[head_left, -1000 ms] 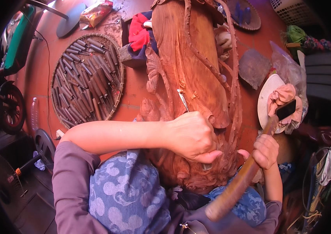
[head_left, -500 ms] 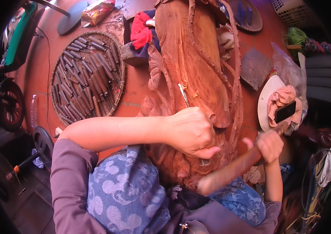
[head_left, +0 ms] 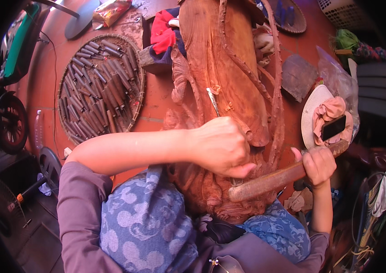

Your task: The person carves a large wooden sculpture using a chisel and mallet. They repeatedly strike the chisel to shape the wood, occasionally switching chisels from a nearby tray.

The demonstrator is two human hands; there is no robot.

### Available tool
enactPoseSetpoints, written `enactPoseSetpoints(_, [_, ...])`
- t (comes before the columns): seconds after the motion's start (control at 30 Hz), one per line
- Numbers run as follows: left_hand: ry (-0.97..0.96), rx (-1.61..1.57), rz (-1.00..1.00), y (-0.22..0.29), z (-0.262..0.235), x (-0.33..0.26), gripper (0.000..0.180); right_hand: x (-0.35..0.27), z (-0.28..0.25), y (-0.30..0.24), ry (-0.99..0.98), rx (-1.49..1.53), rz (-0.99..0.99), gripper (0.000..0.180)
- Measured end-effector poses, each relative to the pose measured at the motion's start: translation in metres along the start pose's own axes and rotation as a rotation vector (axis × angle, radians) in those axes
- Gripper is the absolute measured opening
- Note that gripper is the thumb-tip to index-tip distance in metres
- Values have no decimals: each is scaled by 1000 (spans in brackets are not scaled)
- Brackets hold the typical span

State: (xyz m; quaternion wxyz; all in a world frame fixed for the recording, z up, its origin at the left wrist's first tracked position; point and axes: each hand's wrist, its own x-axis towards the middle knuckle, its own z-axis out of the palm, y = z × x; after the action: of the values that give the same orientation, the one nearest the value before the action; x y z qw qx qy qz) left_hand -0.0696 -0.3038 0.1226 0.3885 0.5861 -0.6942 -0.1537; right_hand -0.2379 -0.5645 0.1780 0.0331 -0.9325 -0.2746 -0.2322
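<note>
My left hand is closed round the handle of a carving chisel. Its metal blade points away from me, with the tip against the wood carving and a curled shaving beside it. Most of the handle is hidden in my fist. At the right, my right hand grips a long wooden mallet with the thumb raised. The mallet's near end lies right by the butt of the chisel, just below my left fist; I cannot tell whether they touch. The carving has root-like stems along its right side.
A round woven tray full of chisels lies on the tiled floor at left. On the right are a hat with pink cloth and a phone, plus a grey slab. A wooden block with red cloth sits beside the carving.
The mallet's head has swung up and forward to the chisel's butt, and my right hand has shifted slightly. The chisel tip appears a little farther along the wood, with the shaving still beside it.
</note>
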Motion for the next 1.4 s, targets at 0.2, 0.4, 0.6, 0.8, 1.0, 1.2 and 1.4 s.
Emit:
enactPoseSetpoints(0.2, [-10, -16, 15, 0, -6, 1, 44, 0, 5, 3, 80, 121, -111, 37])
enactPoseSetpoints(0.4, [-41, 26, 31, -5, -21, 8, 42, 6, -1, 1, -16, 93, 63, 40])
enactPoseSetpoints(0.6, [119, 19, 66, 40, -9, 22, 46, 1, -4, -8, -20, 171, 210, 43])
enactPoseSetpoints(0.8, [81, -77, -55, 49, 20, 27, 49, -2, -2, -12, 11, 308, 339, 46])
enactPoseSetpoints(1.0, [37, -89, -93, 47, 25, 28, 48, -3, 2, -11, -12, 350, 366, 46])
enactPoseSetpoints(1.2, [24, -83, -124, 42, 26, 30, 49, -1, 1, -14, -50, 372, 347, 44])
enactPoseSetpoints(1.4, [76, -44, -211, 36, 22, 38, 47, -3, 5, -14, -16, 420, 303, 43])
